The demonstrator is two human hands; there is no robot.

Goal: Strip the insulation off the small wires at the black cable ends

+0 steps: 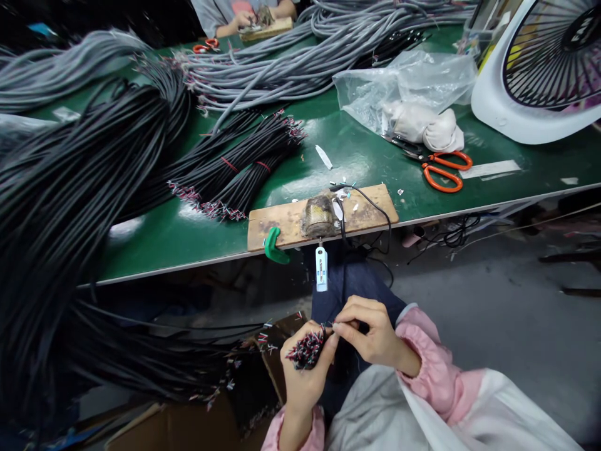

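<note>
1. Bright light, seemingly from above, leaves pale glare on the green tabletop [361, 168].
2. The right hand [369, 331] looks fairly sharp.
3. Below, the cardboard box [173, 432] sits in shadow.
4. Wide-angle distortion stretches the fan [554, 66].

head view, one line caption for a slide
Left hand grips a black cable bundle; right hand pinches at its edge.

Probably a workshop: heaped black cables [107, 150]

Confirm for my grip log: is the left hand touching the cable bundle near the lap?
Touching: the head view shows the left hand wrapped around the black cable bundle.
</note>
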